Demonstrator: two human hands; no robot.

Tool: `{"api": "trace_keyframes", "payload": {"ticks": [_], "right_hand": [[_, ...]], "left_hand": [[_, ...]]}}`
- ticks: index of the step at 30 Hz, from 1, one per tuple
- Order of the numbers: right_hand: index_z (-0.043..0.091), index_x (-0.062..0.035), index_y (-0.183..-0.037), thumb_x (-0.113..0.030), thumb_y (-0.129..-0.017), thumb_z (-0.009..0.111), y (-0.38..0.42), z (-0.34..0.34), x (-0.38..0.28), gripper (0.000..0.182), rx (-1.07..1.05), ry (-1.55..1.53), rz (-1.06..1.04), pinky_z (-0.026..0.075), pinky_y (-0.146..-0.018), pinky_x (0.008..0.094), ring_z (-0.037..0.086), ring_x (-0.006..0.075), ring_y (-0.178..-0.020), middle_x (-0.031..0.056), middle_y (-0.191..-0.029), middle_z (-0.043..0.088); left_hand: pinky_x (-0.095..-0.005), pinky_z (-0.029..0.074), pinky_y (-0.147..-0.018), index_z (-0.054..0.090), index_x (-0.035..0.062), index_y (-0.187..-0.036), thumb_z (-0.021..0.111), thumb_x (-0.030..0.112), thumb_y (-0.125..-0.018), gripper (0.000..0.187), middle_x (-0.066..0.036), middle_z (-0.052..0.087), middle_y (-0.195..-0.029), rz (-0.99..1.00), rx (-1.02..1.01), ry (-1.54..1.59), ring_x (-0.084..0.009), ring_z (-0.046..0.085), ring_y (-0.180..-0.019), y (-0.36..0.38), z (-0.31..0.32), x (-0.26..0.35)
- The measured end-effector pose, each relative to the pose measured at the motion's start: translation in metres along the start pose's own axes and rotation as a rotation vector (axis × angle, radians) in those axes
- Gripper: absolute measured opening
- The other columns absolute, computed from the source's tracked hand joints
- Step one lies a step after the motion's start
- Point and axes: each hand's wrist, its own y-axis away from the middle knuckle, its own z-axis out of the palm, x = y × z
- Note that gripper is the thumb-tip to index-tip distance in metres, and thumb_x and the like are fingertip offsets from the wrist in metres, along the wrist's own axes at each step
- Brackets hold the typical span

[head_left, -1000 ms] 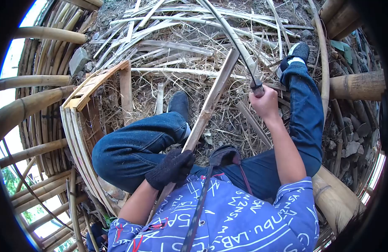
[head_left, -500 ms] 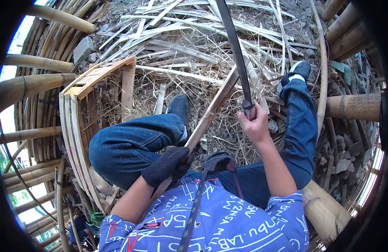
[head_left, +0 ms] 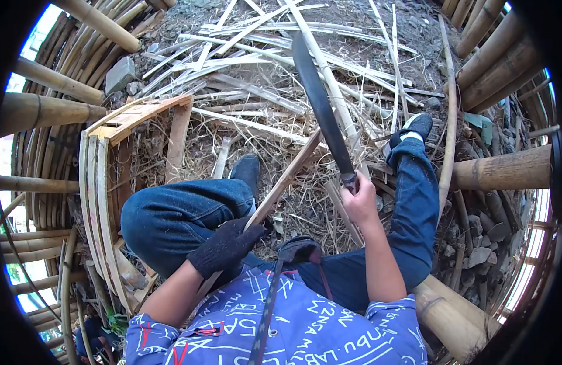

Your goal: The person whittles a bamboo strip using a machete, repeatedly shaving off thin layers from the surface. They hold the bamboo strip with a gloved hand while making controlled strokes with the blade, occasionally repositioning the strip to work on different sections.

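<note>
Both your hands are closed on something: the left hand [head_left: 225,248], in a dark knitted glove, wraps round a wooden strip [head_left: 284,177], and the bare right hand [head_left: 361,199] grips the handle of a long knife [head_left: 322,103]. At your far left, bamboo poles [head_left: 56,114] jut inward, with a grey stone [head_left: 120,74] near their ends. Next comes a slatted wooden frame [head_left: 103,188], standing on the ground beside your bent left knee [head_left: 162,213]. Your strip slants from beside your left forearm, through the glove, up past your left shoe [head_left: 245,170] toward the middle. Ahead of you, pale split lengths [head_left: 259,93] lie crisscrossed over the ground. A dark strap [head_left: 265,316] runs down your printed shirt [head_left: 329,325]. The knife's dark blade points away from you, leaning left, and crosses the strip's far end in view; you cannot tell whether they touch. Farther right are your right shoe [head_left: 419,126], a slim upright-looking pole [head_left: 449,109], broken rubble [head_left: 478,255] and a thick bamboo pole [head_left: 503,169].
</note>
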Motion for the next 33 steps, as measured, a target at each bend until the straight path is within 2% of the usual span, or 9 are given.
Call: {"api": "trace_keyframes", "payload": {"ticks": [1, 5, 7, 13, 16, 20, 22, 25, 33], "right_hand": [[0.054, -0.0006, -0.071, -0.016, -0.077, 0.068, 0.001, 0.000, -0.002, 0.022, -0.005, -0.050, 0.046, 0.033, -0.047, 0.0285, 0.043, 0.0078, -0.051, 0.0002, -0.056, 0.050], [0.055, -0.0034, -0.067, -0.015, -0.081, 0.070, 0.004, -0.010, -0.021, 0.023, 0.007, -0.164, 0.045, 0.032, -0.047, 0.0262, 0.039, 0.0043, -0.052, -0.0038, -0.056, 0.048], [0.055, -0.0032, -0.068, -0.013, -0.081, 0.070, 0.005, -0.014, -0.028, 0.022, 0.021, -0.224, 0.030, 0.032, -0.048, 0.0257, 0.040, 0.0042, -0.052, -0.0040, -0.057, 0.048], [0.057, -0.0024, -0.071, -0.011, -0.081, 0.070, 0.007, -0.018, -0.020, 0.018, 0.060, -0.228, -0.113, 0.035, -0.049, 0.0249, 0.042, 0.0047, -0.053, -0.0042, -0.059, 0.050], [0.059, -0.0016, -0.072, -0.014, -0.080, 0.071, 0.009, -0.021, -0.022, 0.019, 0.063, -0.158, -0.094, 0.035, -0.049, 0.0258, 0.043, 0.0053, -0.053, -0.0033, -0.058, 0.051], [0.061, 0.0002, -0.073, -0.020, -0.079, 0.072, 0.010, -0.018, -0.023, 0.024, 0.091, -0.113, -0.095, 0.036, -0.048, 0.0296, 0.043, 0.0089, -0.050, 0.0009, -0.053, 0.049], [0.061, 0.0003, -0.073, -0.021, -0.079, 0.072, 0.010, -0.018, -0.025, 0.025, 0.093, -0.109, -0.090, 0.037, -0.048, 0.0298, 0.042, 0.0088, -0.050, 0.0008, -0.053, 0.048], [0.060, -0.0001, -0.070, -0.019, -0.079, 0.074, 0.012, -0.018, -0.026, 0.025, 0.056, -0.079, -0.063, 0.036, -0.048, 0.0276, 0.044, 0.0066, -0.051, -0.0010, -0.056, 0.051], [0.061, 0.0017, -0.073, -0.016, -0.079, 0.070, 0.033, 0.003, -0.015, 0.021, -0.095, -0.036, -0.014, 0.038, -0.048, 0.0305, 0.045, 0.0108, -0.050, 0.0034, -0.054, 0.051]], "left_hand": [[-0.0365, 0.045, -0.059, 0.052, 0.0002, -0.093, 0.056, 0.012, -0.089, 0.013, -0.009, 0.052, -0.071, -0.348, -0.066, 0.195, -0.0236, 0.053, -0.058, 0.001, -0.005, 0.012], [-0.0335, 0.045, -0.056, 0.052, -0.0005, -0.091, 0.055, 0.019, -0.092, 0.019, -0.009, 0.052, -0.066, -0.403, -0.078, 0.312, -0.0225, 0.055, -0.060, 0.005, -0.011, 0.013], [-0.0301, 0.043, -0.051, 0.053, 0.0007, -0.083, 0.055, 0.030, -0.094, 0.031, -0.005, 0.051, -0.062, -0.103, -0.180, 0.363, -0.0168, 0.054, -0.059, 0.009, -0.012, -0.005], [-0.0208, 0.034, -0.043, 0.055, 0.0057, -0.076, 0.042, 0.054, -0.096, 0.054, 0.001, 0.046, -0.056, -0.351, -0.387, 0.692, -0.0067, 0.044, -0.046, 0.010, -0.028, 0.013], [-0.0220, 0.032, -0.040, 0.052, 0.0072, -0.069, 0.039, 0.058, -0.095, 0.059, 0.001, 0.044, -0.052, -0.344, -0.230, 0.572, -0.0085, 0.042, -0.042, 0.010, -0.018, 0.020], [-0.0231, 0.031, -0.038, 0.049, 0.0082, -0.065, 0.039, 0.060, -0.094, 0.060, 0.001, 0.044, -0.053, -0.332, -0.256, 0.526, -0.0087, 0.041, -0.040, 0.012, -0.014, 0.019], [-0.0339, 0.038, -0.043, 0.050, 0.0038, -0.066, 0.037, 0.039, -0.098, 0.049, -0.008, 0.046, -0.050, -0.113, -0.118, 0.330, -0.0205, 0.048, -0.040, 0.012, -0.006, 0.018], [-0.0347, 0.038, -0.043, 0.051, 0.0027, -0.068, 0.038, 0.036, -0.098, 0.046, -0.009, 0.045, -0.048, -0.180, -0.272, 0.466, -0.0238, 0.049, -0.041, 0.013, -0.007, 0.003], [-0.0272, 0.036, -0.042, 0.057, 0.0028, -0.078, 0.046, 0.042, -0.096, 0.045, -0.003, 0.049, -0.054, -0.392, -0.109, 0.671, -0.0120, 0.046, -0.044, 0.022, 0.017, -0.014]]}}
